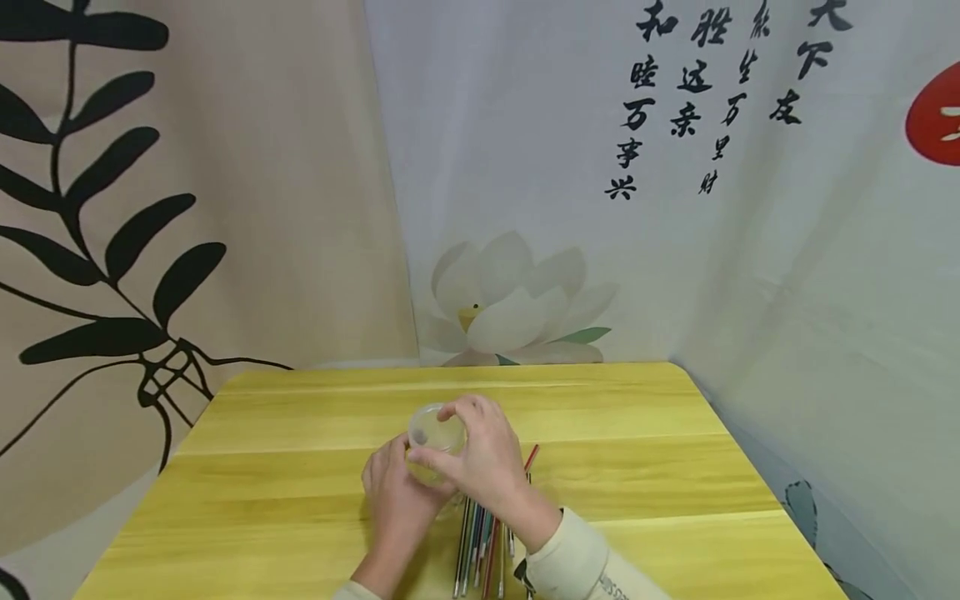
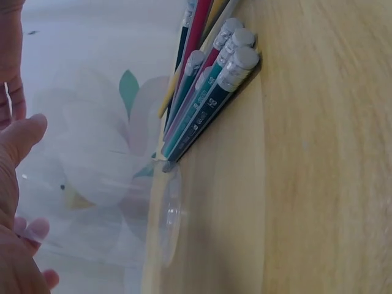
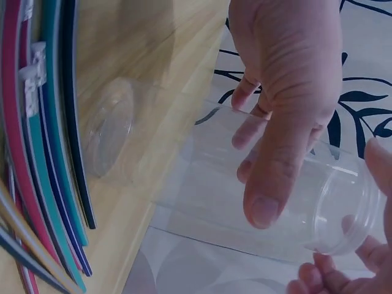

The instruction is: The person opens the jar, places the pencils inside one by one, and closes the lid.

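A clear plastic jar (image 1: 423,475) is held upright just above the table between both hands. My left hand (image 1: 397,483) grips its side, thumb and fingers wrapped round the wall. At the jar's round top (image 1: 437,427), the thumb and curled fingers of my right hand (image 1: 480,454) pinch the rim; whether a lid sits there I cannot tell. The right wrist view shows the clear base (image 3: 113,131) and see-through wall, with no contents visible. Beside the jar lie several pencils (image 2: 208,104) with white erasers, in green, red and dark colours.
The yellow wood-grain table (image 1: 637,475) carries the pencil bundle at its front middle, partly beneath my right forearm. A printed cloth (image 1: 525,125) with a flower and writing hangs behind the table's far edge. A leafy plant print (image 1: 112,167) covers the left side.
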Tool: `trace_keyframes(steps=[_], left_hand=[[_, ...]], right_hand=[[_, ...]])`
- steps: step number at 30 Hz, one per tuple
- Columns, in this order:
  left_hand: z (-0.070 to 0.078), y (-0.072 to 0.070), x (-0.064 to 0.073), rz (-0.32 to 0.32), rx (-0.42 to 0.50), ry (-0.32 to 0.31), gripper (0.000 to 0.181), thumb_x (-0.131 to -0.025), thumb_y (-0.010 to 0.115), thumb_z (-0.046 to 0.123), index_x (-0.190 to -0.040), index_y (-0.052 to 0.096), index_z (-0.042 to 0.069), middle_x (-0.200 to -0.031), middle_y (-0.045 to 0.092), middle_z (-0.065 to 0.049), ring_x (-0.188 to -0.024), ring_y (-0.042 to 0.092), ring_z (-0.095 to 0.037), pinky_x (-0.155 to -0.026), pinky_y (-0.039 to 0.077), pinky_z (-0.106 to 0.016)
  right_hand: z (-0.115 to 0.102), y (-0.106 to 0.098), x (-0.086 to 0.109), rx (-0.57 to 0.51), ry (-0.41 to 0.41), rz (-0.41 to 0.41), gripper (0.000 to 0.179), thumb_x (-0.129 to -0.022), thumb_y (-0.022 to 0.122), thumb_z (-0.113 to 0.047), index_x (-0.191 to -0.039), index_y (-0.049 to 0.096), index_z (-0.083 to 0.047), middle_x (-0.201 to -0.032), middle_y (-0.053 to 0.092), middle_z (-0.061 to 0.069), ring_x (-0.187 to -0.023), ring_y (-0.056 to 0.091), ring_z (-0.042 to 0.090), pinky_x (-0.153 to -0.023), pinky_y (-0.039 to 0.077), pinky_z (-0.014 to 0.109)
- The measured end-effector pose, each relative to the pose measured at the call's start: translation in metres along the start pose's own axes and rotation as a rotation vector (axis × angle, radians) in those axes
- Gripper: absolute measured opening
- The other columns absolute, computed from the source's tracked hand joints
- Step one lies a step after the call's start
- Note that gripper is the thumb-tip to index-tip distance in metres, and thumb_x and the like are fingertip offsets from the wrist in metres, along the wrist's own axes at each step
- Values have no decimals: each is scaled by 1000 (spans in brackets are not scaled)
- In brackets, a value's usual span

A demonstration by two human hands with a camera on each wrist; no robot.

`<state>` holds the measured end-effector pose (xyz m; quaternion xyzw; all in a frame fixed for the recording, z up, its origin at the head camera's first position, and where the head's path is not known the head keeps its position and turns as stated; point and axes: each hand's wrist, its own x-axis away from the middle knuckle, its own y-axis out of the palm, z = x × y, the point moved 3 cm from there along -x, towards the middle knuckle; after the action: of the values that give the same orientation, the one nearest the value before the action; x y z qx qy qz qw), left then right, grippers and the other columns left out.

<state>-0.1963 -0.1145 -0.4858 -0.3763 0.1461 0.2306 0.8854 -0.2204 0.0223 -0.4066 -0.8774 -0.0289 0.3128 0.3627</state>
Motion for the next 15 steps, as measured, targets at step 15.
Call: trace_keyframes(steps=[15], left_hand=[[-6,3,1,-18,36,-27,89,-61,105,36,-130,63,-1,-130,70,-23,-128,55,-44,-120,30,-64]], right_hand=[[5,-2,-1,-94,8,-102,56,-86,87,-50,-130,71,-18,-150,58,12,-138,56,33,-107,52,55]])
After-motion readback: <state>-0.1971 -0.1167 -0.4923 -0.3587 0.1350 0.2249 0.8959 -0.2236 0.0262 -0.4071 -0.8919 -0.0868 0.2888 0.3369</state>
